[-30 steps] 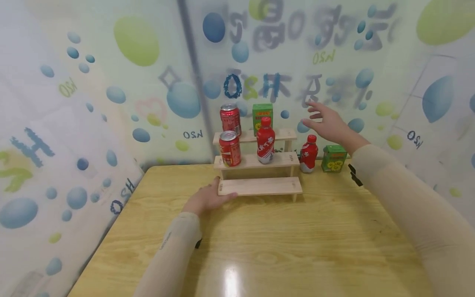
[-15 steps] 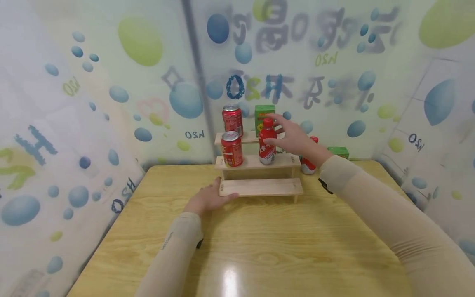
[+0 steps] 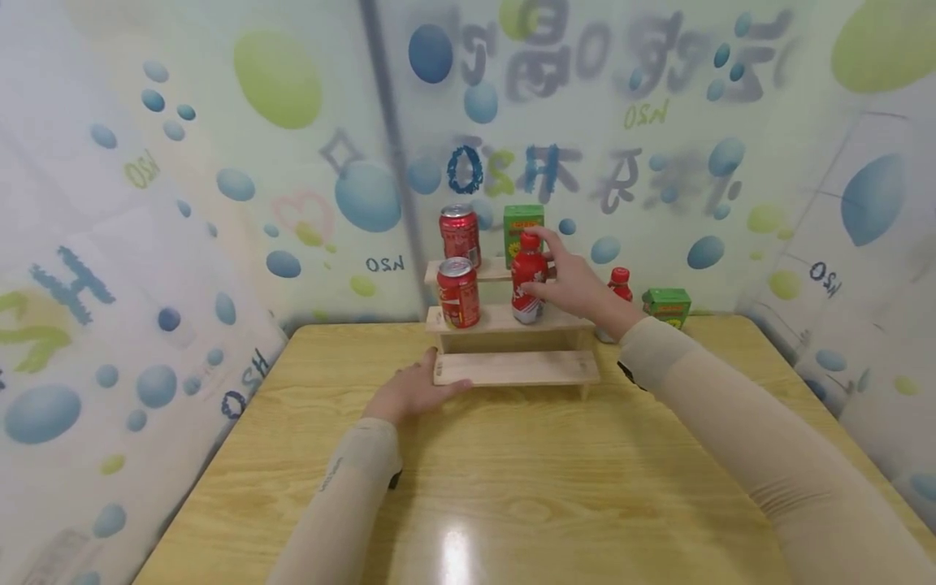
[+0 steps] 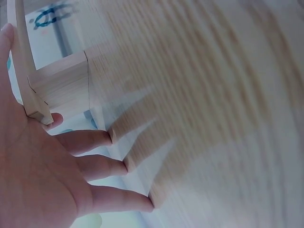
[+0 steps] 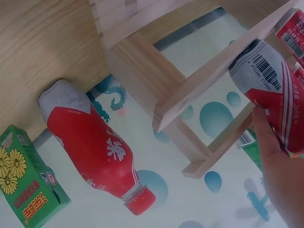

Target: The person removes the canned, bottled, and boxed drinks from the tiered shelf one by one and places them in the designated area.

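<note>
A three-tier wooden step shelf [image 3: 512, 370] stands at the back of the table. My left hand [image 3: 413, 392] holds the left end of its lowest tier, pinched between thumb and index finger; in the left wrist view the other fingertips [image 4: 118, 167] touch the tabletop. On the middle tier a red drink bottle [image 3: 526, 270] with a silver-grey base stands upright. My right hand [image 3: 579, 286] grips this bottle from the right, thumb on its front and index finger near the cap. The right wrist view shows its barcode side, with the bottle's base close against the shelf board.
A red can [image 3: 459, 301] shares the middle tier at left. Another red can [image 3: 459, 234] and a green drink carton [image 3: 523, 218] occupy the top tier. Right of the shelf stand a second red bottle [image 5: 90, 137] and green carton [image 5: 31, 183]. A patterned wall [image 3: 292, 187] rises behind.
My right hand has come down and leftward from the air right of the shelf onto the middle-tier bottle, its fingers closing round it. The left hand has kept its hold on the lowest tier.
</note>
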Tool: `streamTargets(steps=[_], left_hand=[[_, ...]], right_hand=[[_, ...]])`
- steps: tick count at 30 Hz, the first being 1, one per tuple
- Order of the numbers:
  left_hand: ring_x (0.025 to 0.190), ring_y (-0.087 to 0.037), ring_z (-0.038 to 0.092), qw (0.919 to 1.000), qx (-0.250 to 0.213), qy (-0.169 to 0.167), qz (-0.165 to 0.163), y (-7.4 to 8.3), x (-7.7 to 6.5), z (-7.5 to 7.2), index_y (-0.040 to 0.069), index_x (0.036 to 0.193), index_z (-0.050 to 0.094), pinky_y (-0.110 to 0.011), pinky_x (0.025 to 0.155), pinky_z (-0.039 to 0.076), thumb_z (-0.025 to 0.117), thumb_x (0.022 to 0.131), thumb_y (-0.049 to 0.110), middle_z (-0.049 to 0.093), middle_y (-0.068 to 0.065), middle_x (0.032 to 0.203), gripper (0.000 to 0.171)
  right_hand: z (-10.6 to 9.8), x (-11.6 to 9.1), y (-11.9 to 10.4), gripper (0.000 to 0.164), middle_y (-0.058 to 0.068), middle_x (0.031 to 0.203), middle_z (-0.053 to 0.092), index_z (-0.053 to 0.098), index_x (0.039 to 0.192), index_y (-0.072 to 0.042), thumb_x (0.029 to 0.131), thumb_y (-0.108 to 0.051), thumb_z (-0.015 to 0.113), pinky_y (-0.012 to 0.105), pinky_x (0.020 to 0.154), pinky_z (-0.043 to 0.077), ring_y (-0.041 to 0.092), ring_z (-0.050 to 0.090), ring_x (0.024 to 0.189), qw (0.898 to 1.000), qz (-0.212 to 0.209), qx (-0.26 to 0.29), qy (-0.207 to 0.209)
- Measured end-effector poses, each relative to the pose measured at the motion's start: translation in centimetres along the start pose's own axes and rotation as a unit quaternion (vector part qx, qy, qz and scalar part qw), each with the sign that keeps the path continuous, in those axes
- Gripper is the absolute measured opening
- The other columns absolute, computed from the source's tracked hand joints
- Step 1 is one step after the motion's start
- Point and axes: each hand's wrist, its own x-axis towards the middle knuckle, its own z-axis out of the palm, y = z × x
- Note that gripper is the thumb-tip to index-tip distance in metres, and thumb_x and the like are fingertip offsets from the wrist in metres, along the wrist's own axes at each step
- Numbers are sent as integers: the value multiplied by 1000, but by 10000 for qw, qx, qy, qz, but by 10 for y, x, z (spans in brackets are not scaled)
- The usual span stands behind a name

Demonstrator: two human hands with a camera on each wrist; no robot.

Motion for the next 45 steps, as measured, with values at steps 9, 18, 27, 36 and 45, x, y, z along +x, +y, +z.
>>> streamTargets(steps=[9, 18, 27, 36, 45], left_hand=[[155, -51, 39, 10000, -7, 6, -16, -1, 1, -3, 15, 173, 10, -66, 127, 34, 45, 79, 101, 38, -24, 170, 132], [154, -51, 41, 9999, 104, -4, 65, 0, 4, -3, 15, 173, 10, -66, 126, 35, 44, 80, 101, 40, -25, 169, 131], [155, -52, 39, 10000, 38, 50, 48, 3, 3, 1, 16, 173, 11, -67, 126, 34, 45, 80, 101, 39, -24, 170, 130], [154, -52, 41, 9999, 102, 58, 36, 3, 4, 0, 17, 173, 11, -67, 124, 37, 44, 79, 102, 41, -25, 168, 131], [154, -52, 40, 9998, 130, 130, 36, -1, 2, 3, 16, 173, 11, -67, 124, 36, 43, 79, 102, 41, -24, 169, 131]], right_hand=[[1, 2, -3, 89, 21, 153, 54, 16, 162, -40, 99, -26, 77, 56, 103, 60, 39, 64, 130, 10000, -9, -9, -22], [-3, -1, 0, 88, 20, 150, 56, 20, 161, -40, 98, -22, 79, 56, 99, 62, 38, 67, 127, 9999, 34, 53, 140], [-25, -11, 3, 85, 20, 147, 59, 27, 162, -36, 98, -20, 79, 58, 94, 64, 42, 68, 126, 9988, -288, 345, 214], [-69, -25, 10, 84, 23, 147, 63, 27, 162, -37, 97, -28, 80, 63, 96, 61, 43, 68, 128, 9973, -6, -159, 719], [-104, -45, 24, 86, 27, 145, 62, 23, 165, -38, 99, -29, 78, 51, 91, 66, 46, 69, 125, 9930, 351, -49, 1130]])
